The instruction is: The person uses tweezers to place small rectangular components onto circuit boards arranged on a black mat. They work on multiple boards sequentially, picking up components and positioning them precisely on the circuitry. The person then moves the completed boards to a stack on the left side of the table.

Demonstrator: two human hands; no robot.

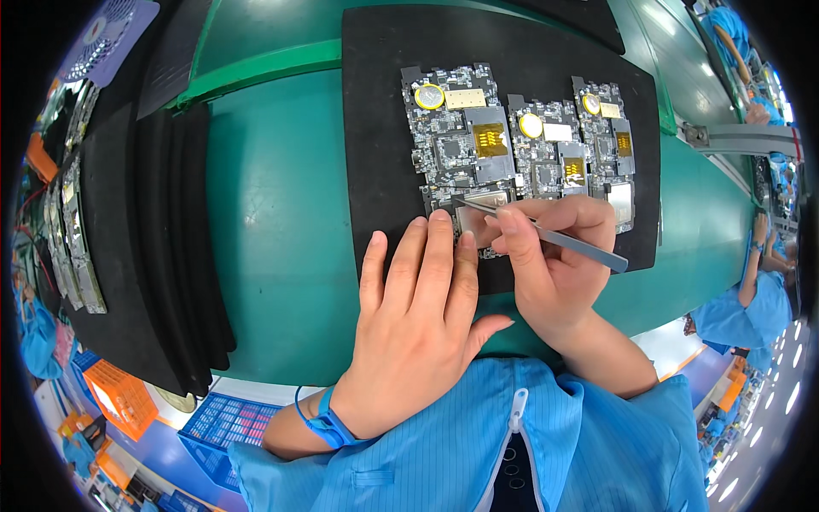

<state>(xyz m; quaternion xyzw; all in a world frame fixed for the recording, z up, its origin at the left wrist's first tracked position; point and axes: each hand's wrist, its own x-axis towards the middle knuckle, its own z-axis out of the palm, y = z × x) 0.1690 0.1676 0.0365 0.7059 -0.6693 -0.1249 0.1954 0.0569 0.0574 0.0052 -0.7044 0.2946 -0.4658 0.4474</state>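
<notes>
Three circuit boards lie side by side on a black foam mat (375,128). On the leftmost circuit board (450,147), a round yellow-rimmed coin cell, a pale plate and an amber-taped slot show. My left hand (418,294) is flat with fingers stretched, its fingertips at this board's lower edge. Pinched in my right hand (559,256) is a pair of metal tweezers (589,249), their points angled left over the lower part of the same board, by its silver shield. My right hand partly hides the lower end of the middle circuit board (539,147). The right circuit board (601,124) stays mostly visible.
Green matting (273,213) covers the table, with a raised green strip (264,72) at the far left. Stacked black foam sheets (162,256) stand left, with more circuit boards (72,230) on them. Blue (205,435) and orange (119,397) baskets sit lower left. A metal arm (742,138) is at right.
</notes>
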